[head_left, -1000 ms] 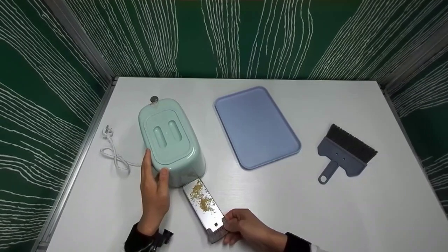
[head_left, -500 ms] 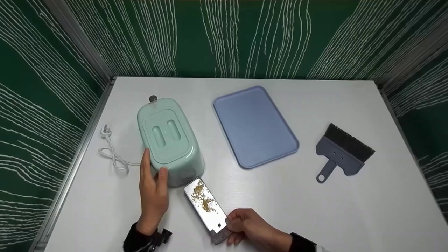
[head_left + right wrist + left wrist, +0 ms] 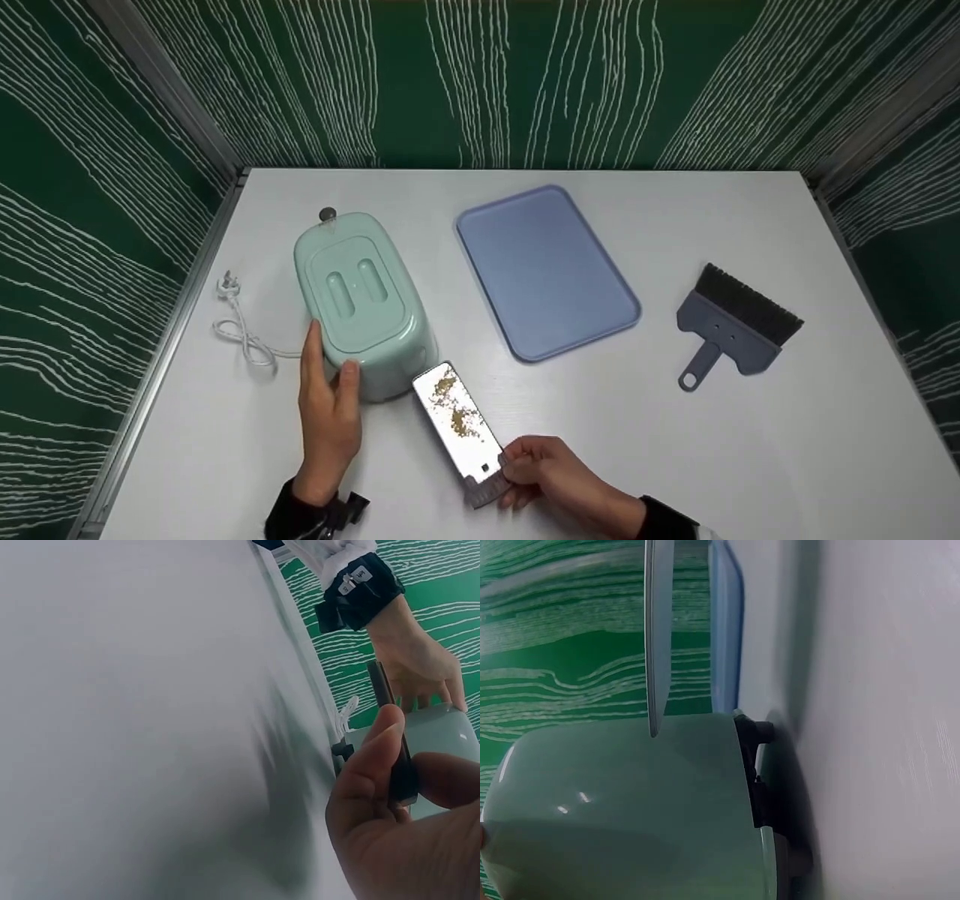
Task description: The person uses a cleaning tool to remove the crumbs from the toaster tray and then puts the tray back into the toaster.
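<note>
A mint-green toaster (image 3: 364,300) with a lid over its top stands at the left of the table. My left hand (image 3: 330,427) rests on its near left corner, fingers straight along the side and thumb against the near end. Between thumb and fingers, my right hand (image 3: 562,476) pinches the dark handle end of a flat metal crumb tray (image 3: 466,454). Yellow-brown crumbs lie on the tray's far half. In the left wrist view, the crumb tray (image 3: 658,630) is held level above the table, its tip overlapping the toaster (image 3: 630,787).
A blue rectangular tray (image 3: 551,274) lies at the table's middle back. Farther right is a grey hand brush (image 3: 731,326) with dark bristles. The toaster's white cord and plug (image 3: 244,330) lie to its left. Green walls with white lines enclose the white table (image 3: 675,457).
My right hand has carried the crumb tray to the right and slightly forward, from the toaster's near end to beside its near right corner. My left hand has stayed on the toaster.
</note>
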A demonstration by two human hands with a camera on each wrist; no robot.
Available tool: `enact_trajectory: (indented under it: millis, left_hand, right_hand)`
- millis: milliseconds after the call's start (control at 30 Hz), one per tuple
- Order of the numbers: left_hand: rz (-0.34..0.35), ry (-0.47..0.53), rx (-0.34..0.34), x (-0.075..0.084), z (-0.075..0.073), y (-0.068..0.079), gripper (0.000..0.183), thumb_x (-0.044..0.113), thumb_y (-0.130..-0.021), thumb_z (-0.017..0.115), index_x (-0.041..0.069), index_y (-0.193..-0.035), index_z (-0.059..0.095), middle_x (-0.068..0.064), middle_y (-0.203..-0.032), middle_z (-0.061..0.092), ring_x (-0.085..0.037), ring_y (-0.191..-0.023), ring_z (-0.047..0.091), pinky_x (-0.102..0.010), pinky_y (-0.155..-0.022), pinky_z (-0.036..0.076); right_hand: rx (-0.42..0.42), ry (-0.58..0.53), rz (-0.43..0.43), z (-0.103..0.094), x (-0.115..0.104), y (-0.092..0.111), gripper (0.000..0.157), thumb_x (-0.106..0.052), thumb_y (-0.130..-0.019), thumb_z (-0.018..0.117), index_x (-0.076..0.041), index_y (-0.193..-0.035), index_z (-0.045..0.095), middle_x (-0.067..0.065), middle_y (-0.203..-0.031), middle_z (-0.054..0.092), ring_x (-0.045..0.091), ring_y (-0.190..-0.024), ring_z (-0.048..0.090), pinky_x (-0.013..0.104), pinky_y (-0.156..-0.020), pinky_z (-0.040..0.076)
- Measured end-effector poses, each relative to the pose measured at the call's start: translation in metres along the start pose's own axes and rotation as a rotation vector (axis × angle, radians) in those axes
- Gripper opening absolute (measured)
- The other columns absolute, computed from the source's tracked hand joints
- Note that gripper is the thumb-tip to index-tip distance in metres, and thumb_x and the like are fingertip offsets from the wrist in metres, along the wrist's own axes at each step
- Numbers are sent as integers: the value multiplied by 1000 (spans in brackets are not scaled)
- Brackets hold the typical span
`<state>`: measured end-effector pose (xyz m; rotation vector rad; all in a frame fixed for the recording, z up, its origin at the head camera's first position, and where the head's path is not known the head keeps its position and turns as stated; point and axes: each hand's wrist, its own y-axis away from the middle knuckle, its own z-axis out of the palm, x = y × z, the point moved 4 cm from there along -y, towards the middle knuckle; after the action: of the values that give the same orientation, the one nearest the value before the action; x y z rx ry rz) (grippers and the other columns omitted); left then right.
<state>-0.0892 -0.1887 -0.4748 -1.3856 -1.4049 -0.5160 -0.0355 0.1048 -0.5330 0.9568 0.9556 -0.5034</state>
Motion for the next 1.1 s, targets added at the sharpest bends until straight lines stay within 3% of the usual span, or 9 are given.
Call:
enact_trajectory:
  millis: [167,333,833,1000,1100]
  left_hand:
    - [2,4,-9,0,1,0,69,16,-107,54,9,-167,20,-13,-171,22,-28,-157,20,-50,-123,22]
    - [-7,9,-22,1,1,0,69,16,-108,53,9,-167,19,-13,-172,20,-28,-157,19,-53,-123,22]
    - [-24,-16,-38,1,0,0,67,18,-110,50,11,-168,17,-10,-172,19,-25,-158,19,-42,-125,20]
    - [-53,-15,-55,2,-1,-2,67,21,-110,51,11,-168,18,-10,-172,18,-25,-158,18,-47,-124,22]
    - [-75,-4,-67,4,-3,-3,68,22,-110,52,10,-167,18,-12,-172,18,-28,-157,19,-55,-120,30]
  right_hand:
    - [17,-37,-4,-6,-5,3,10,-3,-97,60,4,-104,60,9,-86,72,15,-73,72,27,-68,60]
    - [28,-88,-4,-11,-11,5,10,-2,-96,61,3,-104,58,9,-88,70,14,-73,71,27,-69,60]
    - [71,-106,-54,-26,-28,8,12,-4,-98,61,5,-106,59,11,-91,69,17,-78,72,30,-73,61]
    - [81,-120,-65,-28,-34,8,13,-4,-97,64,4,-105,59,11,-92,70,18,-80,73,30,-75,61]
    - [83,-136,-69,-30,-38,8,14,-5,-97,65,4,-106,58,11,-92,69,18,-80,73,30,-75,61]
